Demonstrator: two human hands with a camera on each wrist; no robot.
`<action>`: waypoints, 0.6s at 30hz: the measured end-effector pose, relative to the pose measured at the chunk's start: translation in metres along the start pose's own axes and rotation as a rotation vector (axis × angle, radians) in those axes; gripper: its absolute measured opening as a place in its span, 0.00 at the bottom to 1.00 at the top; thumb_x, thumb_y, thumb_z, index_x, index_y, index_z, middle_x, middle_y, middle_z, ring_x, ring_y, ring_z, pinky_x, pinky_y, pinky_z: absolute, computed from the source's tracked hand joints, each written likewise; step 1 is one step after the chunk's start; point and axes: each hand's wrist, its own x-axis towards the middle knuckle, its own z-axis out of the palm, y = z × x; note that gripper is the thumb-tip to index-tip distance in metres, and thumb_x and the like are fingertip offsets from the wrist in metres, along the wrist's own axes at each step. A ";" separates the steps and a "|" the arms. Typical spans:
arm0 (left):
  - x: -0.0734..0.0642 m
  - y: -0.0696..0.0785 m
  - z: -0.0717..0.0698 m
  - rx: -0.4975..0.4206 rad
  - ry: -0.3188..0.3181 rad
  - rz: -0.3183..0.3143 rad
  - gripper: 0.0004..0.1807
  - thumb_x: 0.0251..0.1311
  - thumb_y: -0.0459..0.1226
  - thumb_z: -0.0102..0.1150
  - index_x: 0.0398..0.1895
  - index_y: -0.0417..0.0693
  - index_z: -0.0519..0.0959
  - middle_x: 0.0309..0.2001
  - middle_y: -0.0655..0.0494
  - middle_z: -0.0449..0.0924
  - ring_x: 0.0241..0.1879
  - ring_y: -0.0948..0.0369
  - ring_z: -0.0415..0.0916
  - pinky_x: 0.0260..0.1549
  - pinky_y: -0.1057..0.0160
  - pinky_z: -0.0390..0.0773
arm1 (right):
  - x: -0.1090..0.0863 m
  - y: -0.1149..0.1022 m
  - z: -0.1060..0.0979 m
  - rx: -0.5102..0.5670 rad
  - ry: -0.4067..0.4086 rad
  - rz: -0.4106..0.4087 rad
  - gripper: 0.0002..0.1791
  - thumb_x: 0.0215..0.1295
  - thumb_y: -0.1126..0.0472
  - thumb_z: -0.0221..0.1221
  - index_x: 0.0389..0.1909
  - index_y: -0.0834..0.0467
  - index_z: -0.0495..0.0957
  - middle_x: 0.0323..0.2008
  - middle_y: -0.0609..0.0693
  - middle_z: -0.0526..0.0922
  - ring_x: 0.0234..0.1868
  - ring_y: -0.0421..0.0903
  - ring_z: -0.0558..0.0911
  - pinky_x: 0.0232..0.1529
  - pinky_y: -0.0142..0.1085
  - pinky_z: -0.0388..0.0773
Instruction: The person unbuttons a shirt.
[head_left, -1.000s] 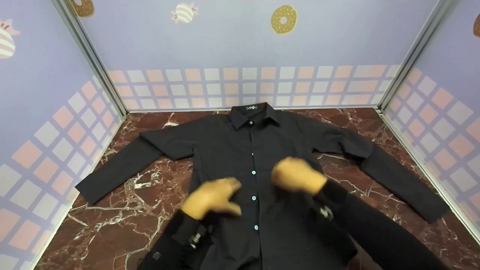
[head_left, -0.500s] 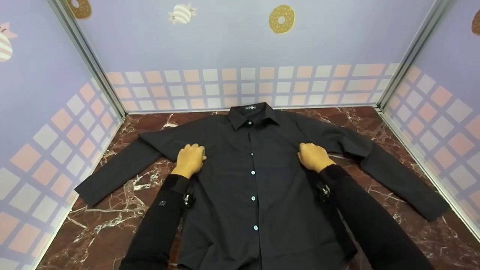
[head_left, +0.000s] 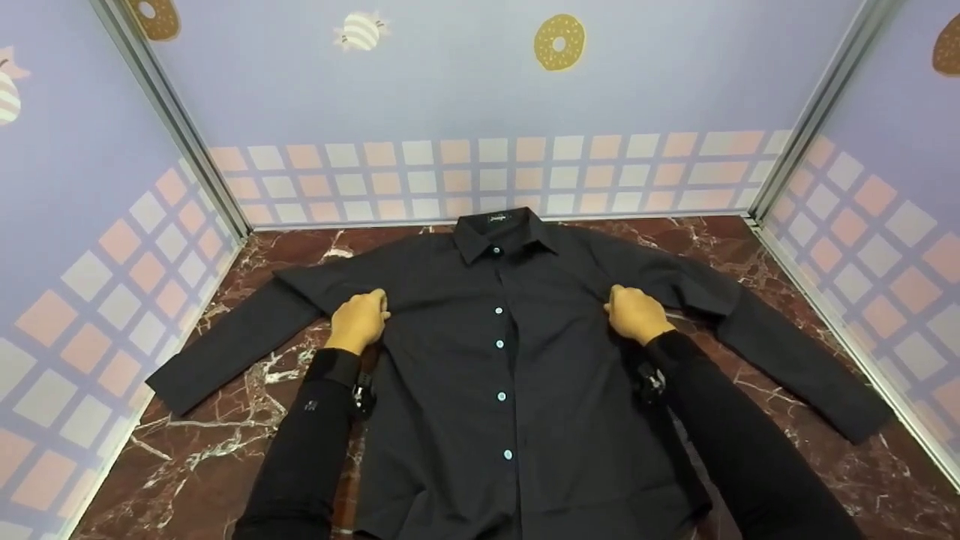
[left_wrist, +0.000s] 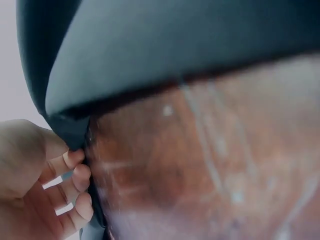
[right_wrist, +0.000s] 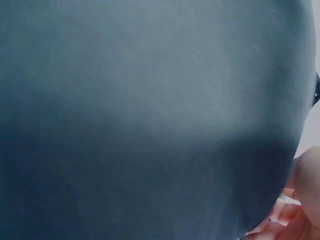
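A black button-up shirt (head_left: 450, 360) lies front up, collar toward the back wall and both sleeves spread outward. Near the left armpit of the picture, my left hand (head_left: 358, 321) grips the shirt's side edge. The left wrist view shows the thumb and curled fingers (left_wrist: 75, 179) of that hand pinching dark cloth. At the opposite armpit my right hand (head_left: 636, 313) holds the other side of the shirt. Cloth fills most of the right wrist view, with part of the right hand (right_wrist: 290, 215) at its lower right corner. Creases run across the chest between the hands.
The shirt lies on a dark red marbled tabletop (head_left: 217, 450). A lilac back wall (head_left: 450, 90) with a checked band and side walls enclose it. The right cuff (head_left: 862, 420) reaches close to the right wall.
Both hands moved from over the shirt front out to its sides and took hold of it. Since then the left hand has moved further left, drawing the cloth; the right shifted slightly outward.
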 end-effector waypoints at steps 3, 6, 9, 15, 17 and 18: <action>0.002 0.000 -0.005 0.011 -0.021 -0.054 0.06 0.73 0.36 0.58 0.39 0.41 0.76 0.40 0.38 0.81 0.45 0.37 0.81 0.43 0.41 0.79 | 0.002 0.004 -0.005 -0.022 -0.034 0.031 0.13 0.78 0.61 0.52 0.45 0.70 0.76 0.45 0.72 0.81 0.45 0.70 0.82 0.45 0.61 0.79; 0.003 0.004 -0.011 0.045 -0.007 -0.062 0.09 0.70 0.35 0.59 0.46 0.36 0.78 0.47 0.33 0.81 0.49 0.34 0.80 0.47 0.38 0.79 | 0.003 0.002 -0.009 -0.067 -0.016 0.014 0.14 0.75 0.61 0.54 0.43 0.71 0.78 0.45 0.73 0.82 0.43 0.71 0.83 0.44 0.62 0.80; 0.009 0.015 -0.015 0.087 0.087 0.046 0.14 0.65 0.36 0.65 0.47 0.34 0.80 0.49 0.33 0.81 0.50 0.34 0.79 0.48 0.37 0.79 | 0.006 -0.008 -0.011 -0.088 0.145 -0.070 0.12 0.69 0.61 0.60 0.37 0.69 0.80 0.40 0.71 0.82 0.37 0.70 0.83 0.38 0.63 0.81; 0.024 0.049 -0.008 0.184 0.043 0.343 0.15 0.67 0.43 0.66 0.52 0.45 0.86 0.59 0.37 0.78 0.58 0.36 0.74 0.55 0.36 0.74 | 0.032 -0.047 0.002 -0.005 0.313 -0.368 0.14 0.62 0.68 0.63 0.49 0.61 0.84 0.49 0.66 0.79 0.45 0.69 0.81 0.43 0.64 0.79; 0.027 0.060 -0.004 0.181 -0.088 0.326 0.20 0.72 0.46 0.62 0.63 0.50 0.83 0.69 0.36 0.69 0.67 0.35 0.67 0.63 0.36 0.68 | 0.042 -0.061 0.010 -0.006 0.212 -0.418 0.24 0.64 0.70 0.59 0.61 0.56 0.81 0.60 0.67 0.75 0.55 0.70 0.77 0.49 0.65 0.76; 0.028 0.065 -0.001 0.174 -0.151 0.294 0.23 0.74 0.47 0.58 0.68 0.51 0.79 0.74 0.35 0.63 0.71 0.35 0.62 0.67 0.35 0.63 | 0.047 -0.067 0.014 -0.022 0.161 -0.416 0.28 0.66 0.70 0.57 0.67 0.53 0.78 0.65 0.67 0.72 0.59 0.71 0.75 0.52 0.66 0.75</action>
